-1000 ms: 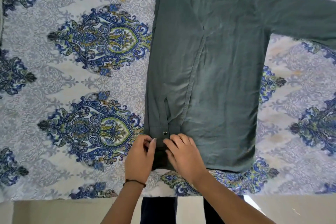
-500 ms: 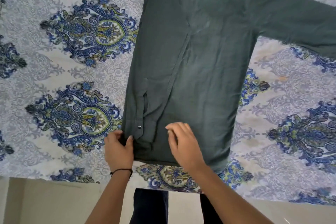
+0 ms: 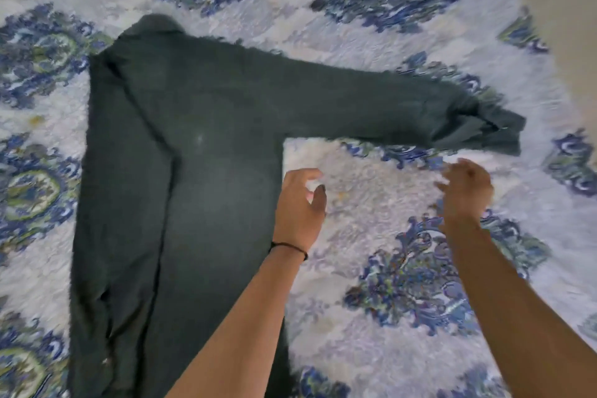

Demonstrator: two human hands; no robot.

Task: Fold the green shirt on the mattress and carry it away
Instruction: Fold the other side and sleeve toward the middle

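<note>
Plainly, the green shirt (image 3: 200, 191) lies flat on the mattress (image 3: 371, 26), whose cover is pale with blue and green ornamental medallions. Its body runs down the left half of the view, one side already folded in along a lengthwise crease, and one long sleeve (image 3: 371, 107) stretches out to the right, ending in a rumpled cuff.

Both hands hover in the angle below that sleeve and to the right of the shirt's body. The left hand (image 3: 298, 203), a thin dark band (image 3: 289, 247) on its wrist, is just beside the body's right edge, fingers spread and curled, gripping nothing. Its forearm crosses over the lower part of the shirt.

The right hand (image 3: 466, 192) is nearer the cuff end, just below the sleeve. It is smeared by motion blur, so it looks open and empty, though whether its fingertips touch the fabric cannot be told.
</note>
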